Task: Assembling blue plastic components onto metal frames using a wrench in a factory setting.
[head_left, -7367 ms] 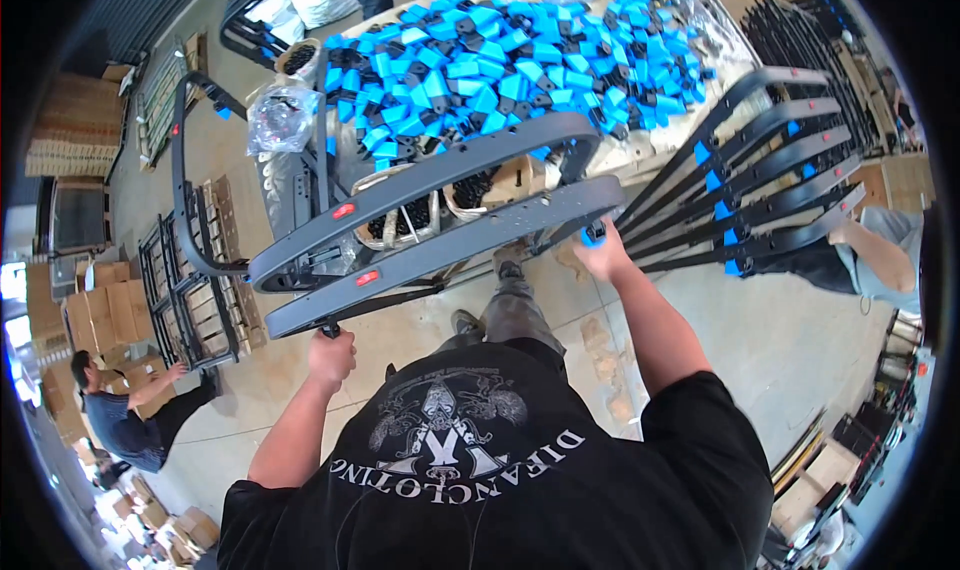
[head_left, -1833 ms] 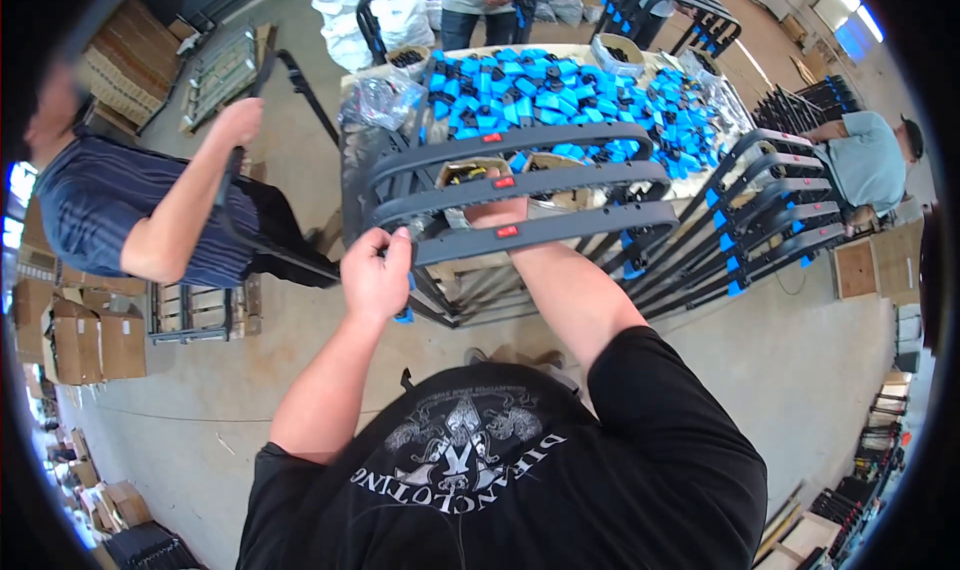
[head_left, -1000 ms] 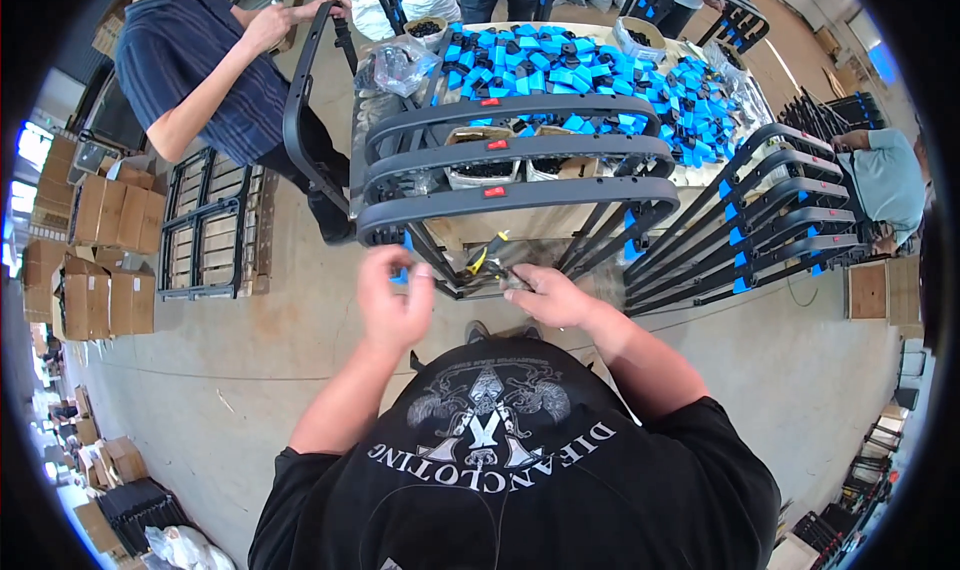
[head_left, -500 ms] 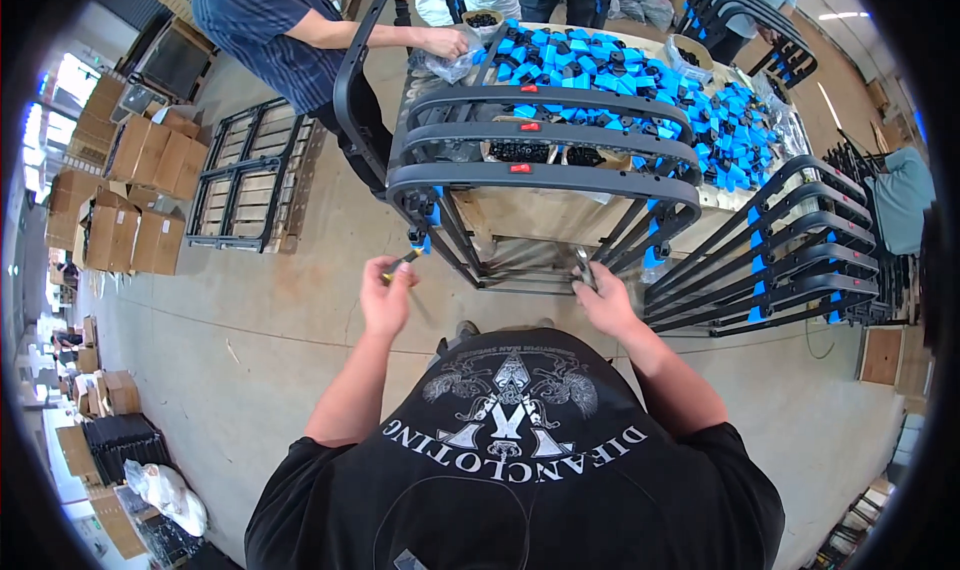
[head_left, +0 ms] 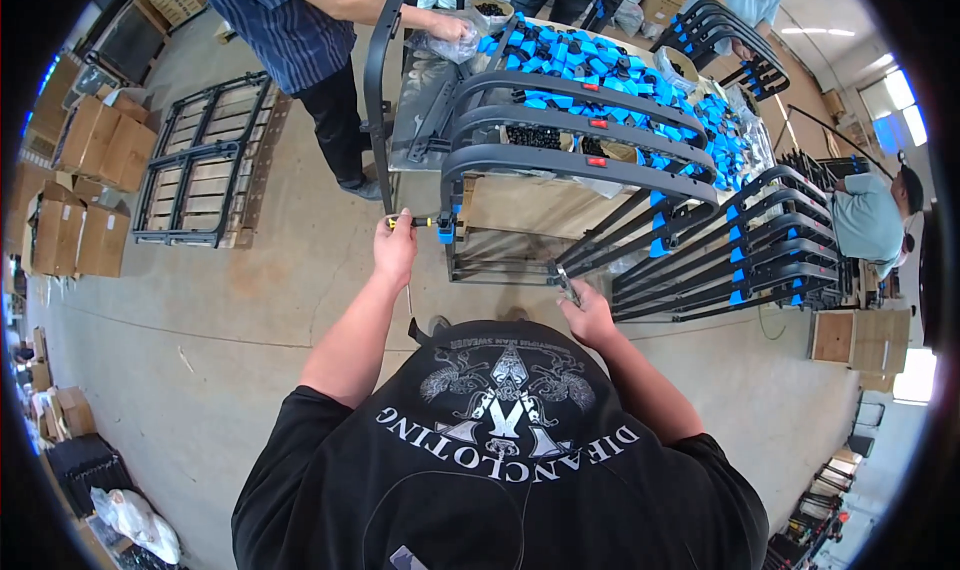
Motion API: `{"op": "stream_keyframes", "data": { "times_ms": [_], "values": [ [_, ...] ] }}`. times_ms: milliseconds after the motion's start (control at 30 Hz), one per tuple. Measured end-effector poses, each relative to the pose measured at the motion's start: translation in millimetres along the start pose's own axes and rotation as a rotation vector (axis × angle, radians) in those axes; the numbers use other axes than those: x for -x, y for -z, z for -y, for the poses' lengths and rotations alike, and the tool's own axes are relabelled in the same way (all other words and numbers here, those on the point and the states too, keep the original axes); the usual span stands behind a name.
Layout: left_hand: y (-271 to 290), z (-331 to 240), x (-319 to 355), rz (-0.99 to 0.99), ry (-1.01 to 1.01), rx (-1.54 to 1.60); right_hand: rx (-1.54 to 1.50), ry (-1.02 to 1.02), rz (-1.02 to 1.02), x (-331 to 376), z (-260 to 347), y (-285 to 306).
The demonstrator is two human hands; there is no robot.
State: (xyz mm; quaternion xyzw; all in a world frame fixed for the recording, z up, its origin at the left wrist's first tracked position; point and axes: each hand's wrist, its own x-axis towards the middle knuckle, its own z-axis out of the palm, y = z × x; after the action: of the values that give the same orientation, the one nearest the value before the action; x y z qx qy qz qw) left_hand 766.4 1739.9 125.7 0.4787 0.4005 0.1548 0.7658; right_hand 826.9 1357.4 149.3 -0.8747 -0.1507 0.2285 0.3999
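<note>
My left hand (head_left: pixel 395 245) is closed around a T-shaped hand tool (head_left: pixel 410 223) with a yellow-and-black handle and a thin metal rod hanging below. The handle's tip meets a blue fitting (head_left: pixel 447 228) on the near-left leg of a black tubular frame (head_left: pixel 570 166); whether it is inserted I cannot tell. Low beside that frame's lower bars, my right hand (head_left: pixel 588 315) grips a grey metal wrench (head_left: pixel 565 278). Several rounded frames stand in a row here, red stickers on their top bars.
Behind the frames, a worktable (head_left: pixel 427 100) carries a heap of blue-and-black fittings (head_left: pixel 590 60). A co-worker (head_left: pixel 285 30) at left holds a clear plastic bag (head_left: pixel 453 38). More black frames (head_left: pixel 770 235) stand at right. A pallet with frames (head_left: pixel 205 160) and cardboard boxes (head_left: pixel 100 145) sit left.
My left hand has moved up, bringing the tool level against the blue fitting. My right hand with the wrench has come slightly lower and left. The whole view has shifted.
</note>
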Motion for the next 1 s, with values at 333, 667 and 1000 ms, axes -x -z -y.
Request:
{"op": "stream_keyframes", "data": {
  "times_ms": [333, 667, 1000],
  "values": [
    [28, 19, -33, 0.269, -0.240, 0.021, 0.076, -0.194, -0.029, 30, 36, -32],
    [6, -10, -12, 0.026, -0.020, -0.271, 0.094, -0.077, 0.151, -91, 108, -122],
    [3, -25, -19, 0.035, 0.265, -0.285, -0.107, -0.189, 0.376, -122, 164, -142]
  ]
}}
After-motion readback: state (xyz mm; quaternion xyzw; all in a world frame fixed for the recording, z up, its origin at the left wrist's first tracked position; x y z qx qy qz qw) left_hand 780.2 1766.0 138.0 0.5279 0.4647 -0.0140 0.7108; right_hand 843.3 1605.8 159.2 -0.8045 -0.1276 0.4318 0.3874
